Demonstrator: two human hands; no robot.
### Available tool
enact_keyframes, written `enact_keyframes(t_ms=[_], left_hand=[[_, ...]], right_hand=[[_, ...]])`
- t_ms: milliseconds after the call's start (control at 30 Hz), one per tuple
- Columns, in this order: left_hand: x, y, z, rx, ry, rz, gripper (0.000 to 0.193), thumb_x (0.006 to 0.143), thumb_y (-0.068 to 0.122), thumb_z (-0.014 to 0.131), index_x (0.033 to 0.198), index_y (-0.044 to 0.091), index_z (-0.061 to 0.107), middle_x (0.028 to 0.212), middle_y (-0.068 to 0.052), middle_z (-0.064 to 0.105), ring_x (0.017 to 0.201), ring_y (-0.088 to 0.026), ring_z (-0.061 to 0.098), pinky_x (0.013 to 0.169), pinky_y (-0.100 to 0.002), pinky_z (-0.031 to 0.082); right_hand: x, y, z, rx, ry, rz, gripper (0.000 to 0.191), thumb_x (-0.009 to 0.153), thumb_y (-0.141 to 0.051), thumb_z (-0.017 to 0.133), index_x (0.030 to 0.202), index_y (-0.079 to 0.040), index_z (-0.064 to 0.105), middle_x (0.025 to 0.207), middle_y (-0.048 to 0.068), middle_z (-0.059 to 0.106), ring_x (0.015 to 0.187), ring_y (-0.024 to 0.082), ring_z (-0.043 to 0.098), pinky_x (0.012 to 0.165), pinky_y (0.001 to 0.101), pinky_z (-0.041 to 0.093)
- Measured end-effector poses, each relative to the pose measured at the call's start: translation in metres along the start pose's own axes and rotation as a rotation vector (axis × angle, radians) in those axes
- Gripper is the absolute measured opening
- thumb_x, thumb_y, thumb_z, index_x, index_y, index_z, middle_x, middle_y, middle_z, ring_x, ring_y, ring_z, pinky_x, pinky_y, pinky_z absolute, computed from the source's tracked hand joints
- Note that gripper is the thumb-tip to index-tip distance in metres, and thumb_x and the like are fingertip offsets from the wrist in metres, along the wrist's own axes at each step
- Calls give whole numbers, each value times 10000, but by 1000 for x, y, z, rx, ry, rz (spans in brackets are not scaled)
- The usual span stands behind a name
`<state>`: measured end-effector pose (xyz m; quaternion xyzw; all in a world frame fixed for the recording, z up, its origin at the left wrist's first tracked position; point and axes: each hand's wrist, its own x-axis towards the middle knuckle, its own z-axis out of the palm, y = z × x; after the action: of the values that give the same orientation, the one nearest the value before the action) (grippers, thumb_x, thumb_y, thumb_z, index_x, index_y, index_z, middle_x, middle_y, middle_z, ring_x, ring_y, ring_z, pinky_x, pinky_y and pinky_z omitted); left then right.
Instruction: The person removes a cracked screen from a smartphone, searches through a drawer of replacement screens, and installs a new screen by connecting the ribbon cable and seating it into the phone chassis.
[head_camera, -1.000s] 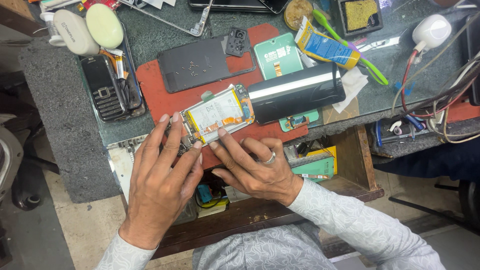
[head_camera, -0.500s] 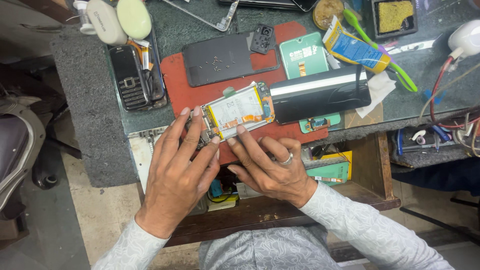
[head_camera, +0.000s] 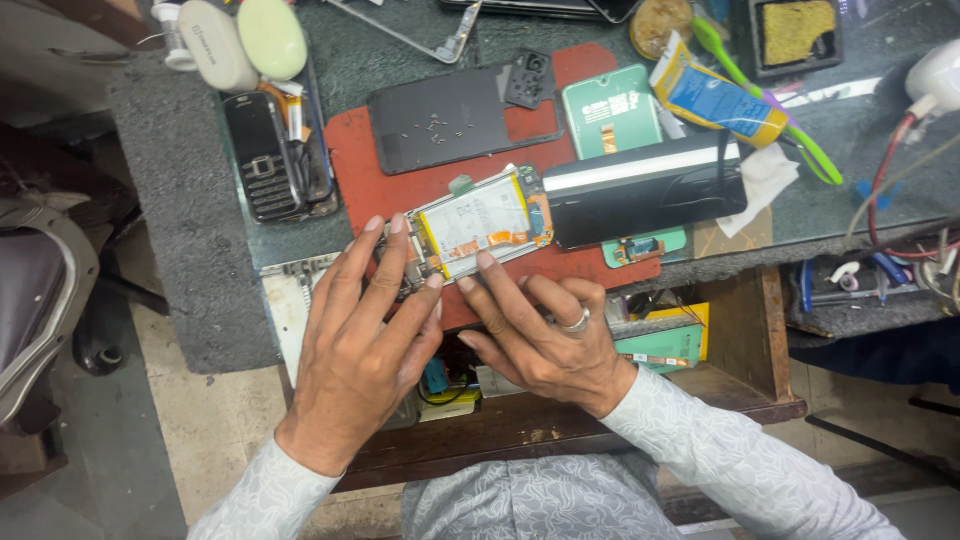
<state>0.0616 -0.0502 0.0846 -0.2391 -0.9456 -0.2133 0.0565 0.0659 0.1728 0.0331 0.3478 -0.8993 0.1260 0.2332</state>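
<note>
— Head view: I have the opened phone (head_camera: 478, 226) lying on the red mat (head_camera: 360, 170), near the front edge of the counter (head_camera: 180, 190), just beyond both hands.

— Which way does it run?

— Its long axis goes roughly left to right along that front edge, the right end tipped slightly toward the back. My left hand (head_camera: 365, 340) covers the phone's left end, fingers spread flat and pressing down on it. My right hand (head_camera: 545, 335) sits at the near long edge, its fingertips (head_camera: 485, 262) resting against the frame by the battery. Neither hand is pinching or lifting anything, as far as I can see.

— Which is nearer?

— The left; it lies right on top of the body. The right only touches the rim.

— Anything you can't see?

— The phone's left end is hidden under my left fingers. The black back cover (head_camera: 455, 118) farther back carries small specks, probably screws, too small to be sure.
</note>
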Motion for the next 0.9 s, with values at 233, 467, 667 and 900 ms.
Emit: enact_keyframes(t_ms=[233, 467, 667, 900], left_hand=[[-3, -6, 2, -7, 35, 9, 292, 862, 125, 782, 1139, 47, 728, 1535, -227, 489, 1438, -411, 440, 1119, -553, 438], [-4, -8, 2, -5, 34, 12, 297, 856, 131, 792, 1133, 51, 718, 1533, -231, 488, 1437, -421, 441, 1122, -566, 438], [-2, -7, 2, -5, 29, 11, 304, 853, 127, 792, 1137, 50, 714, 1532, -232, 487, 1435, -426, 444, 1118, -568, 438], [-1, -7, 2, 0, 29, 15, 322, 846, 121, 793, 1146, 41, 710, 1536, -232, 480, 1437, -429, 441, 1118, -567, 437]], right_hand=[[3, -4, 3, -21, -1, 0, 478, 992, -443, 764, 1332, -108, 747, 1456, 12, 595, 1097, 179, 451, 939, 328, 363], [2, -4, 5, -31, -5, 1, 472, 1001, -458, 751, 1324, -114, 757, 1448, 5, 601, 1092, 175, 452, 940, 325, 358], [2, -4, 6, -39, -2, 4, 477, 1007, -466, 743, 1339, -124, 748, 1450, -3, 598, 1088, 173, 450, 945, 327, 353], [2, -3, 6, -40, -3, 7, 476, 1010, -462, 745, 1346, -124, 746, 1457, -3, 596, 1083, 172, 452, 944, 325, 353]])
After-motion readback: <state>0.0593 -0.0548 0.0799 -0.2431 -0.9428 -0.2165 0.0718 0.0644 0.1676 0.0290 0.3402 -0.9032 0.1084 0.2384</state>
